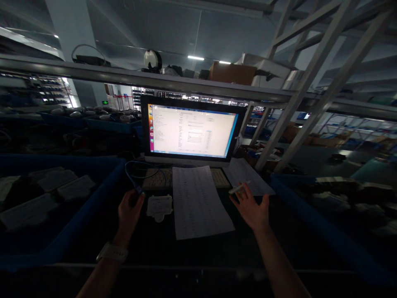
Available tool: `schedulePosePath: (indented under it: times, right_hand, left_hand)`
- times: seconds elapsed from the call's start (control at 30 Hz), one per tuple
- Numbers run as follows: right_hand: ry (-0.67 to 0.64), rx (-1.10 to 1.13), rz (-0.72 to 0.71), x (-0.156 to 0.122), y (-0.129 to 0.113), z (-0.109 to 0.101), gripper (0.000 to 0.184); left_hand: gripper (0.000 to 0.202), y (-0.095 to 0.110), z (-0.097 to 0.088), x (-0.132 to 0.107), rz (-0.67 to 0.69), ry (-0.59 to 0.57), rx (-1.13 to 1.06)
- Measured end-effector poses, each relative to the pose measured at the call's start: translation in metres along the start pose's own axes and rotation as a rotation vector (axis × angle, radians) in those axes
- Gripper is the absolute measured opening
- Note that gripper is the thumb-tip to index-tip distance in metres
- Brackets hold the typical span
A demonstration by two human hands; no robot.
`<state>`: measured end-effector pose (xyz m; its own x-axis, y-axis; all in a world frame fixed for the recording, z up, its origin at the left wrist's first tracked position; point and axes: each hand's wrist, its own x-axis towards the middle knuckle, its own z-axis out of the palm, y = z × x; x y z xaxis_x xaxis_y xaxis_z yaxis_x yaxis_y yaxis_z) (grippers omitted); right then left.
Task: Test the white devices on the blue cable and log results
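My left hand [129,210] is closed around the plug end of a blue cable [132,176], just left of a small white flat device [159,206] on the dark bench. My right hand [252,207] hovers with fingers spread, its fingertips next to a white pen [239,188] lying on a sheet of paper [248,176]. Between the hands lies a long printed sheet [197,200] that covers part of a keyboard [158,179]. A lit monitor [190,130] stands behind the keyboard.
A blue bin [93,198] with several white flat devices sits at the left. Another blue bin [310,223] holds dark parts at the right. A metal shelf rail [186,85] runs overhead with boxes on it, and slanted frame struts [297,111] rise at the right.
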<state>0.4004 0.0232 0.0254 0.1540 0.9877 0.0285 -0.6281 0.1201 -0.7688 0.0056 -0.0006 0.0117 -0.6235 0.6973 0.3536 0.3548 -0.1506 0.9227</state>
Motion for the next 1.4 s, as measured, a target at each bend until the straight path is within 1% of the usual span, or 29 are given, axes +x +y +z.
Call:
schedulePosePath:
  times: [0.23, 0.37, 0.53, 0.67, 0.83, 1.0, 1.07, 1.17, 1.23, 1.4]
  right_hand:
    - [-0.036, 0.01, 0.014, 0.001, 0.0, -0.002, 0.066]
    - [-0.003, -0.004, 0.003, 0.001, 0.0, -0.001, 0.069]
    - [-0.017, 0.025, 0.015, 0.0, 0.0, 0.002, 0.065]
    - [0.029, -0.002, 0.015, 0.0, 0.0, 0.002, 0.069]
    - [-0.006, 0.021, 0.007, 0.0, 0.001, 0.0, 0.067]
    - [0.031, -0.006, -0.001, 0.001, 0.002, -0.001, 0.069]
    - [0.001, -0.001, -0.007, 0.002, 0.003, -0.001, 0.066]
    - [-0.028, -0.01, -0.02, 0.006, 0.004, -0.007, 0.051]
    - [0.018, -0.03, -0.026, 0.01, 0.005, -0.013, 0.043]
    - [0.146, 0.01, 0.022, 0.02, 0.008, -0.033, 0.038]
  left_hand:
    - [0.039, 0.002, 0.0, -0.001, -0.012, -0.009, -0.027]
    - [0.036, 0.002, 0.0, 0.0, 0.003, -0.009, -0.02]
    - [0.039, -0.001, 0.001, 0.0, -0.01, 0.012, -0.014]
    - [0.04, 0.0, 0.0, 0.0, -0.012, 0.0, -0.013]
    - [0.039, 0.0, 0.0, 0.0, -0.01, -0.016, -0.012]
    - [0.039, 0.001, 0.0, 0.0, -0.004, -0.003, 0.003]
    - [0.039, 0.002, 0.0, -0.001, -0.003, 0.0, 0.001]
    - [0.038, 0.002, 0.0, -0.001, -0.002, 0.005, 0.012]
    - [0.038, 0.001, 0.0, 0.0, 0.003, 0.005, 0.011]
    - [0.04, 0.0, 0.0, 0.0, 0.005, -0.001, -0.016]
